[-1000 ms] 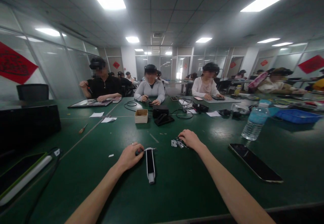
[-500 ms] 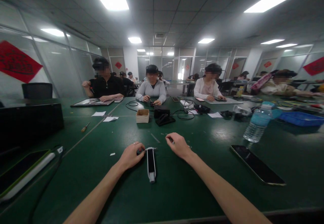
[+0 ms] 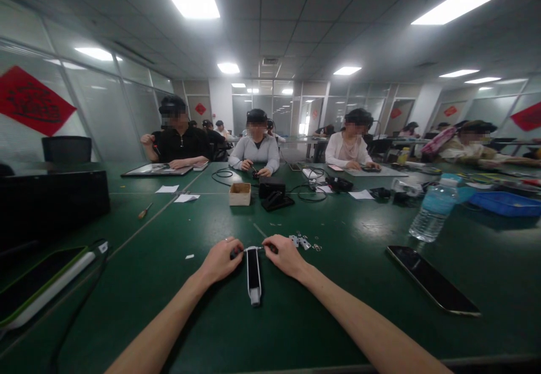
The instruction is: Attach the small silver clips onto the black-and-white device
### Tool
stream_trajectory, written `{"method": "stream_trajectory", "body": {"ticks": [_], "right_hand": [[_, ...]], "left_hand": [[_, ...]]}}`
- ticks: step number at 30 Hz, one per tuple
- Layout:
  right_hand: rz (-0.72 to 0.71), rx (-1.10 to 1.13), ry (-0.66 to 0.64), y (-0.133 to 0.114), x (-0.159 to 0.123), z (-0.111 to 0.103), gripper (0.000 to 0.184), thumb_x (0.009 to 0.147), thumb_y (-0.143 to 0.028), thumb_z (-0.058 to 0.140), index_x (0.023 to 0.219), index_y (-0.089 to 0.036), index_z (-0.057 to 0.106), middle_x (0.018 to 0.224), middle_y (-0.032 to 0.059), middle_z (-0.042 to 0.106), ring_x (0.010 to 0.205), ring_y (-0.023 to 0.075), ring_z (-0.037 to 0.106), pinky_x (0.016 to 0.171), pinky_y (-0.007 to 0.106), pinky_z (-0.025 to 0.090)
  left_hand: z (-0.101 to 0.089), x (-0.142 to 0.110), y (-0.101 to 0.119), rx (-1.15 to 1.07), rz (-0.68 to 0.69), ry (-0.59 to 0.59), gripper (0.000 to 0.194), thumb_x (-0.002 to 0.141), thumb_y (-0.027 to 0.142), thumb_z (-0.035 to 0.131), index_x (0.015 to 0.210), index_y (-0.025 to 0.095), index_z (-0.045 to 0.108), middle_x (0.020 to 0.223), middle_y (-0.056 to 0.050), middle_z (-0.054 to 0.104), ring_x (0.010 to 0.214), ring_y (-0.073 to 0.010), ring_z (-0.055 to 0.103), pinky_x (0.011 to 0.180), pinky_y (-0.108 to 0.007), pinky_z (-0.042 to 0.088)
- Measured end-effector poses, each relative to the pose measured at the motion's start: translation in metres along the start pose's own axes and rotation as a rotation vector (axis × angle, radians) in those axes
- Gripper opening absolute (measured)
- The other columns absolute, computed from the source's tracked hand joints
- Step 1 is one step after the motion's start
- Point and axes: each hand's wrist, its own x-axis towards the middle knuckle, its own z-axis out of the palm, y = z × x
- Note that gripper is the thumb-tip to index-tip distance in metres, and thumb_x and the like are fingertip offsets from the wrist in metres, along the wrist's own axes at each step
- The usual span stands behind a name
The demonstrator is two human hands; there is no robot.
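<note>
A narrow black-and-silver device [image 3: 253, 274] lies lengthwise on the green table [image 3: 296, 317] in front of me. My left hand [image 3: 220, 260] is curled at the left of its far end, fingers closed on something dark that I cannot make out. My right hand [image 3: 286, 255] is closed at the right of that same end, pinching a small dark thing against the thin metal bar there. Several small silver parts [image 3: 302, 242] lie just beyond my right hand.
A dark phone [image 3: 433, 286] lies at the right, with a water bottle [image 3: 431, 212] behind it. A tablet with a green edge [image 3: 42, 284] is at the left. A small wooden box [image 3: 240, 194] and black gear [image 3: 274, 195] sit mid-table. Other people sit along the far side.
My right hand has left the small silver parts and come back left to the far end of the device. My left hand has stayed where it was.
</note>
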Motion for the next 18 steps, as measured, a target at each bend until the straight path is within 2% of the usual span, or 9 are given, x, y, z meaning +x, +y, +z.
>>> {"method": "stream_trajectory", "body": {"ticks": [9, 18], "right_hand": [[0.006, 0.023, -0.068, -0.0031, -0.0004, -0.0031, 0.014, 0.087, -0.019, 0.057, 0.097, -0.016, 0.066, 0.088, 0.0043, 0.066, 0.077, 0.0144, 0.059, 0.072, 0.027, 0.048], [-0.031, 0.041, -0.108, 0.0031, 0.0017, 0.0011, 0.014, 0.09, -0.022, 0.056, 0.095, -0.018, 0.069, 0.095, 0.0049, 0.069, 0.092, 0.0169, 0.06, 0.085, 0.03, 0.046]], "left_hand": [[0.0019, -0.0002, -0.0023, -0.026, 0.008, 0.002, 0.014, 0.082, 0.024, 0.05, 0.085, 0.019, 0.063, 0.082, -0.004, 0.062, 0.075, -0.0183, 0.059, 0.069, -0.029, 0.044], [0.0049, 0.0007, 0.0, -0.026, 0.006, -0.006, 0.016, 0.085, 0.023, 0.048, 0.088, 0.018, 0.063, 0.083, -0.005, 0.062, 0.074, -0.0186, 0.058, 0.068, -0.028, 0.043]]}}
